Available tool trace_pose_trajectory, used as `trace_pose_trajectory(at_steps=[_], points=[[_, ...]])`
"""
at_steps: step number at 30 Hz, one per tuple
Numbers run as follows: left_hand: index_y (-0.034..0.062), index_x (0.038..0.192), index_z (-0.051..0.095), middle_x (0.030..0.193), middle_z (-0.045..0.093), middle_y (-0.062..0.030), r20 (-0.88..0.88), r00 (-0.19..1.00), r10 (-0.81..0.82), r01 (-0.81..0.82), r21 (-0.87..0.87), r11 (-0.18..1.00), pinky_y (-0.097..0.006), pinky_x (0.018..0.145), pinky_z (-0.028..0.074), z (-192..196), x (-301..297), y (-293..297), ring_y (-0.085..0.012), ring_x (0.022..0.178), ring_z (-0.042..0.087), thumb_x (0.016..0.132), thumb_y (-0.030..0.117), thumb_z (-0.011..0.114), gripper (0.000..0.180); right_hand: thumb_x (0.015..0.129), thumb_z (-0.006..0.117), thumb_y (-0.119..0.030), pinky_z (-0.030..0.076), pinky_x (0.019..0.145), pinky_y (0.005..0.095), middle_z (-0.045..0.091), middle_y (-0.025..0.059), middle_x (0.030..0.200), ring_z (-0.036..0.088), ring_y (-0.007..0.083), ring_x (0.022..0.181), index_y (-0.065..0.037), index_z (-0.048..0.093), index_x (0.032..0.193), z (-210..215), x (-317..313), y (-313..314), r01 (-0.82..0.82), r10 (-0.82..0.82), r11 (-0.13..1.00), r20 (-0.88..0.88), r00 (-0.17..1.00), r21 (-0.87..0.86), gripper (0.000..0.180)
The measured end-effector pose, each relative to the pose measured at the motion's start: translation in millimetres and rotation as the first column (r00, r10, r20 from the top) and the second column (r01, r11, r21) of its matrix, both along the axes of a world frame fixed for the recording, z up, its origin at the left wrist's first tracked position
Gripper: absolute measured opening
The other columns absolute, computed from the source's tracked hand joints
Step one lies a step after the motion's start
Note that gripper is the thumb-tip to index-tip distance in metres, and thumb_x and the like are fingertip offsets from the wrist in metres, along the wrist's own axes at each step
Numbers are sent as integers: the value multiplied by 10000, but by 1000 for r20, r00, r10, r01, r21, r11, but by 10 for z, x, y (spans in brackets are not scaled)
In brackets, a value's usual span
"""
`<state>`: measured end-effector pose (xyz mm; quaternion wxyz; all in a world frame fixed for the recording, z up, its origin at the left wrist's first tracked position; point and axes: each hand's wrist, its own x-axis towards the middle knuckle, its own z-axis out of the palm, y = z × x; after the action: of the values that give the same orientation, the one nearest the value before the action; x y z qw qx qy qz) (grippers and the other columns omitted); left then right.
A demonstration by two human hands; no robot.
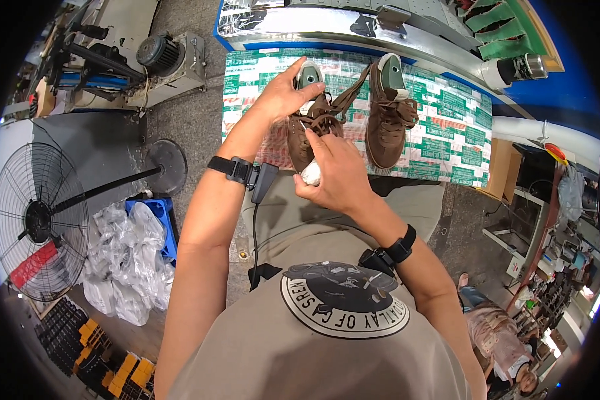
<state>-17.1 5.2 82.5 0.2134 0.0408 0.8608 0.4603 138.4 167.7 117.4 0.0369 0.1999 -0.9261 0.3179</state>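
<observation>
Two brown lace-up shoes with green insoles lie on a table covered in green-and-white printed tape. My left hand [283,100] grips the left shoe [299,141] around its collar, thumb across the opening near the heel. My right hand [342,172] is over the toe end of that shoe, closed on a white wad [311,173], which could be cloth or paper. Its index finger reaches to the laces, where a thin pale tip shows; I cannot tell what that is. The right shoe [385,130] lies untouched beside it, laces tied. A brown strap-like piece [351,93] stretches between the two shoes.
The taped tabletop [457,143] borders a metal machine frame [280,25] at the far side. On the left stand a floor fan [39,220], a motor [160,55] and a blue crate [159,223] by clear plastic bags [130,260]. Another person [503,337] is at lower right.
</observation>
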Motion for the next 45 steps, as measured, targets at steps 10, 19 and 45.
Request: trace_pose_trajectory(at_steps=[10,19,45], points=[[91,1672,384,1498,600,-293,12,1000,-5,6,-4,1000,-419,1168,463,-19,-6,-28,-395,1409,581,888,554,833,1015,760,818,-407,474,800,446,582,137,951,593,316,866,101,630,1342,-33,1,-27,-15,15,999,4,1000,33,795],[96,1672,383,1500,601,-284,11,1000,1,-1,-10,1000,-417,1160,473,-25,-6,-24,-389,1413,580,891,549,834,1009,745,814,-406,483,807,451,601,151,957,610,330,874,101,640,1316,-27,28,3,-7,6,998,17,1000,60,783],[-6,1486,590,1684,388,-269,-391,835,-387,144,-523,840,-610,1284,235,316,31,309,-453,1592,296,979,547,710,760,707,855,-361,484,827,453,612,138,1011,623,318,916,65,587,1410,351,524,418,-39,1,975,-172,985,-220,864]])
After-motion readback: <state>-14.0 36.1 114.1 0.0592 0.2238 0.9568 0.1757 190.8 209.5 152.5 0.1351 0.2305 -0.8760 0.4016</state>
